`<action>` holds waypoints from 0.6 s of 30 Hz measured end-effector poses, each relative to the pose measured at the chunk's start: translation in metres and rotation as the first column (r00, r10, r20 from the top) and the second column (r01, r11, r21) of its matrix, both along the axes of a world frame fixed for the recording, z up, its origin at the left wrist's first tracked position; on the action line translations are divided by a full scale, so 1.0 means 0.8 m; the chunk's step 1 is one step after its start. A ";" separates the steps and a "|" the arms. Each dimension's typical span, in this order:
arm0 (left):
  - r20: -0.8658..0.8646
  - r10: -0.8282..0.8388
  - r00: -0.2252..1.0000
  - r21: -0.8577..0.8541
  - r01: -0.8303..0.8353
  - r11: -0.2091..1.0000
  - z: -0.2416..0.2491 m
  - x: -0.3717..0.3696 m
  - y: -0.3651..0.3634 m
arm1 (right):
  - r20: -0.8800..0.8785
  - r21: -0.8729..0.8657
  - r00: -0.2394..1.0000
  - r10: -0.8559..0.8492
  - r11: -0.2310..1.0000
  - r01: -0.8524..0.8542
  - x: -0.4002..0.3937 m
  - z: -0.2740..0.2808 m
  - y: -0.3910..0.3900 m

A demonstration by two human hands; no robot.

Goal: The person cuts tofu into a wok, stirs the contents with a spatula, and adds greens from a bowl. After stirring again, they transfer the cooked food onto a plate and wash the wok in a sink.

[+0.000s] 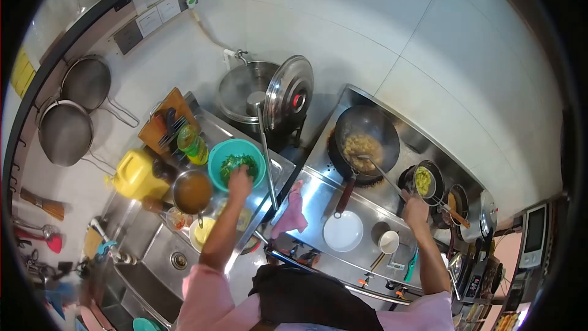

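Note:
My left hand (241, 178) reaches into a teal bowl (216, 160) of chopped greens (229, 164). Its fingers curl down among the leaves, their tips partly hidden. My right hand (415, 210) is closed around the handle of a long metal ladle (386, 177), whose head rests in the food inside a dark wok (361, 117). That food (361, 145) is light brown and in small pieces. The wok sits on the stove, its red-brown handle toward me. Near my right hand, a strainer of pale green pieces (422, 180) rests over a pan.
A white plate (343, 232), a white cup (388, 242) and a pink cloth (291, 216) lie on the front ledge. Left of the stove stand a tall pot (235, 95) with its lid tilted, a pot of brown liquid (192, 191) and a yellow jug (136, 173). The sink (160, 270) is front left.

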State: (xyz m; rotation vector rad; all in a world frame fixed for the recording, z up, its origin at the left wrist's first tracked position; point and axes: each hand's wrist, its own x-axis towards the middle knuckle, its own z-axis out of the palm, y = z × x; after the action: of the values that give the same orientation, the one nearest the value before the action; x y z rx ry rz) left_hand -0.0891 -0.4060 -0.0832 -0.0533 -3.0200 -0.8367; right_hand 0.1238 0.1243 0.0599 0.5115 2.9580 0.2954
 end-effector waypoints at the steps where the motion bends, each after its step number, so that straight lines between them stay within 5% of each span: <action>1: 0.022 -0.070 0.997 -0.093 0.072 0.993 -0.009 -0.014 -0.002 | -0.040 0.003 0.999 0.017 1.000 -0.017 0.002 -0.001 -0.001; 4: 0.107 -0.293 0.950 -0.335 0.311 0.889 -0.025 -0.036 -0.006 | -0.103 -0.038 0.995 -0.002 0.999 -0.002 0.007 0.019 -0.029; 8: 0.187 -0.406 0.895 -0.384 0.447 0.808 -0.092 -0.071 -0.023 | -0.133 -0.104 0.987 -0.093 0.991 0.079 0.013 0.042 -0.042; 12: 0.173 -0.361 0.917 -0.354 0.400 0.846 -0.104 -0.098 -0.030 | -0.149 -0.115 0.980 -0.133 0.986 0.116 0.028 0.065 -0.041; 18: 0.089 -0.231 0.969 -0.147 0.242 0.959 -0.027 -0.098 -0.043 | 0.010 -0.033 0.991 -0.132 0.991 0.132 0.017 0.092 -0.061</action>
State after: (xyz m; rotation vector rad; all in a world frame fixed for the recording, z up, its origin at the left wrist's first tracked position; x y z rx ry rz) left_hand -0.1673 -0.4405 -0.1045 -0.4026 -3.1849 -0.6201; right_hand 0.1374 0.0751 0.1337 0.6961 2.8992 0.2333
